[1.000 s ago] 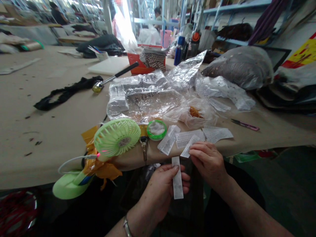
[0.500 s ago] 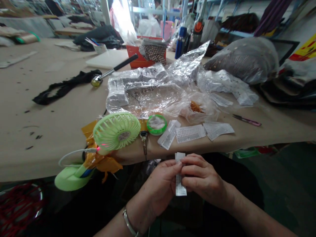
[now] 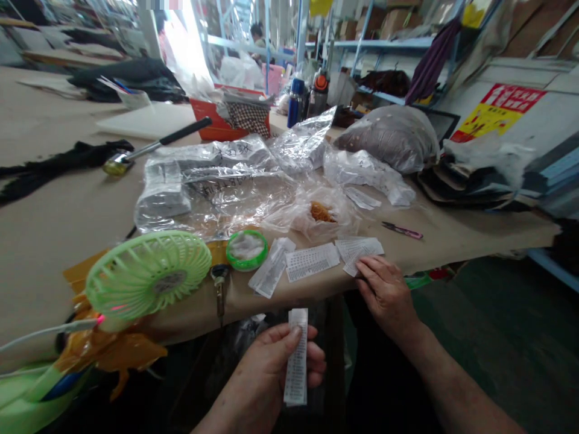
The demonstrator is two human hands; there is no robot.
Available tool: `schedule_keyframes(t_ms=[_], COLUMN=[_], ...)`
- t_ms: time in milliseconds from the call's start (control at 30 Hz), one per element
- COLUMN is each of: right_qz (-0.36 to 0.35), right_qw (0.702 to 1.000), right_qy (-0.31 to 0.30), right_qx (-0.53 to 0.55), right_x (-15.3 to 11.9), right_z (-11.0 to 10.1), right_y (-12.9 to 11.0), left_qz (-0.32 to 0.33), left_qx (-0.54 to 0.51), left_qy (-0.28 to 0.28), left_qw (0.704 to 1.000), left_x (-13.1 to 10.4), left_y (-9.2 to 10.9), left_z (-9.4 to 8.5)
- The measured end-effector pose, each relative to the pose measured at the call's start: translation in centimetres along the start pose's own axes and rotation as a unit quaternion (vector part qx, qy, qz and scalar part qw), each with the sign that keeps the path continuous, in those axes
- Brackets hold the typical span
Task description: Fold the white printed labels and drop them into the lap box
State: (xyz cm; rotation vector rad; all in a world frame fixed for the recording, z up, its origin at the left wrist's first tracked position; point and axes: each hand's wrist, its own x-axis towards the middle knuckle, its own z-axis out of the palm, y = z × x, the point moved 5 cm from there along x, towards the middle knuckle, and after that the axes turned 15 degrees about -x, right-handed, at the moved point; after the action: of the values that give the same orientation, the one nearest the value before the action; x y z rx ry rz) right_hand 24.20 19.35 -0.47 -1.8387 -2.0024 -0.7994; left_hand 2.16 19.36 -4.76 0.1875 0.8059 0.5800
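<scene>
My left hand is below the table edge, closed on printed labels held upright between thumb and fingers. They are narrow white strips with small text, and more than one layer shows at the top. My right hand reaches to the table edge. Its fingers are stretched out and their tips rest on the right-hand pile of labels, which is fanned out. Left of that pile lie a middle label pile and another slanted label pile.
A green fan and a screwdriver-like tool are at the front left. Beside them sits a green round tub with white filling. Behind lie clear plastic bags, a bag of orange-brown bits and thread snips.
My right hand has left the strips in my left hand and moved up and right onto the right-hand label pile. The view has turned to the right.
</scene>
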Motion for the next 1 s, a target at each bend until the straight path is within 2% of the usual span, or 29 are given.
schedule_keyframes(t_ms=[100, 200, 300, 367, 500, 600, 767, 1000], right_qz=[0.003, 0.035, 0.063, 0.026, -0.121, -0.165, -0.193, -0.207], right_qw=[0.998, 0.990, 0.973, 0.961, 0.933, 0.932, 0.934, 0.934], right_qy=[0.041, 0.069, 0.103, 0.104, 0.069, 0.051, 0.029, 0.017], right_qx=[0.048, 0.118, 0.198, 0.256, 0.331, 0.318, 0.298, 0.290], right_x=[-0.2, -0.3, -0.2, 0.0, -0.1, -0.4, -0.5, 0.1], right_z=[-0.1, -0.6, -2.1, -3.4, -5.1, -4.8, -4.0, -4.4], right_y=[0.6, 1.1, 0.0, -2.5, -9.0, -11.7, -12.3, -12.5], left_qz=[0.001, 0.007, 0.001, -0.007, 0.021, 0.044, 0.053, 0.059], left_qx=[0.003, -0.005, -0.011, -0.022, -0.079, -0.130, -0.151, -0.147], left_qy=[0.005, 0.014, 0.024, 0.004, -0.064, -0.050, -0.033, -0.067], left_qw=[1.000, 1.000, 1.000, 1.000, 0.995, 0.989, 0.987, 0.985], left_x=[-0.2, -0.5, -0.7, -0.7, -0.7, -0.5, -0.4, -0.7], left_y=[0.1, 0.4, 0.4, 0.2, 0.4, 0.7, 0.8, 0.7], left_z=[0.1, 0.4, 0.6, 1.0, 1.4, 0.8, -0.2, 0.1])
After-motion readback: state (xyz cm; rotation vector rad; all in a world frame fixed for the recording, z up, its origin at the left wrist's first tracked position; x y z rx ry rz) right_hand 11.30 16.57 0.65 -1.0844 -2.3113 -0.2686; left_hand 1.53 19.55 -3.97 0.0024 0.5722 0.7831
